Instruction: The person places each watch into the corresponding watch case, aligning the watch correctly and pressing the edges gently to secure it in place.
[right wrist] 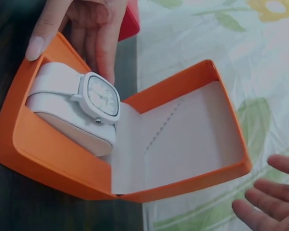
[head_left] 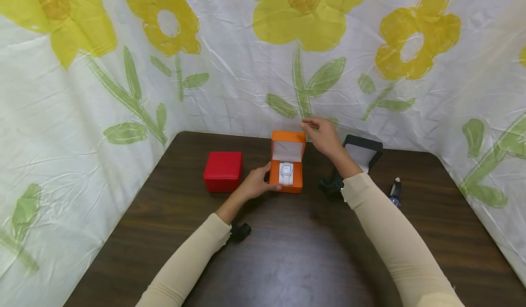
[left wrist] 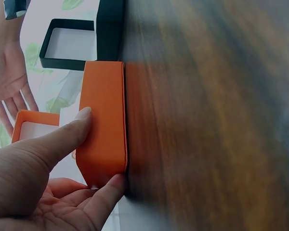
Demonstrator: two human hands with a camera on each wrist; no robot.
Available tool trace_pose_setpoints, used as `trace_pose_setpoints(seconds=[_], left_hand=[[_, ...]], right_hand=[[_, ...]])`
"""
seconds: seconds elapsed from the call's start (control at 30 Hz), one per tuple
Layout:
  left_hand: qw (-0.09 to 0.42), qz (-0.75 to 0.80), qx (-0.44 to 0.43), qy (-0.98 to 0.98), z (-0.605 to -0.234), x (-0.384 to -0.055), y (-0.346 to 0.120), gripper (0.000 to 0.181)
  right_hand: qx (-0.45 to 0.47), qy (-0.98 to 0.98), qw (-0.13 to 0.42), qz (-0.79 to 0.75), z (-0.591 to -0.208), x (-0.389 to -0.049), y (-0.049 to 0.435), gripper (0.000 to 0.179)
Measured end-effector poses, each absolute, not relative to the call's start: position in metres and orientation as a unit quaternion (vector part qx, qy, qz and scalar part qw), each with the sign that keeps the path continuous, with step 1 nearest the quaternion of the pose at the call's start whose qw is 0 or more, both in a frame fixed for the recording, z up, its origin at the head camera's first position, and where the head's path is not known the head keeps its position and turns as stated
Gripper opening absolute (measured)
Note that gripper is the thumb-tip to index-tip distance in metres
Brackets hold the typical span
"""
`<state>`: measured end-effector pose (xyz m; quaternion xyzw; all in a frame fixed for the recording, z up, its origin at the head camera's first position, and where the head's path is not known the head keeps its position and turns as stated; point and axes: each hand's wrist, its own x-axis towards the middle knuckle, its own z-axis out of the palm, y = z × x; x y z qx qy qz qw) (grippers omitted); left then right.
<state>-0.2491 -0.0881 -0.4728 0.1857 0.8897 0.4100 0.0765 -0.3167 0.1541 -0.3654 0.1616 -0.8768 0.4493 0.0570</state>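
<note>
An orange watch box (head_left: pixel 286 190) stands on the dark table with its lid (head_left: pixel 289 136) raised. Inside, a white wristwatch (right wrist: pixel 100 96) is wrapped round a pale cushion, dial outward. My left hand (head_left: pixel 254 183) grips the box at its left side; in the left wrist view the thumb presses on the orange front wall (left wrist: pixel 103 106) and the fingers lie along the side. Beside the raised lid, my right hand (head_left: pixel 324 138) is held up at its right with fingers apart from it, as the right wrist view also shows (right wrist: pixel 272 199).
A closed red box (head_left: pixel 223 170) sits left of the orange one. To the right, a black box (head_left: pixel 363 141) stands with its lid up, partly hidden by the right forearm. Another watch (head_left: pixel 396 192) lies on the table (head_left: pixel 287 252) farther right. A flowered curtain (head_left: pixel 230 92) hangs behind.
</note>
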Motion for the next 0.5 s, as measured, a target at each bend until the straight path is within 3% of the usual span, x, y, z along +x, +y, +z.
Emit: trace_pose_setpoints(seconds=[0.5], left_hand=[[0.082, 0.404, 0.178, 0.894, -0.4705, -0.2482, -0.0835, 0.096]], right_hand=[[0.178, -0.887, 0.015, 0.426, -0.3663, -0.3169, 0.1483, 0.040]])
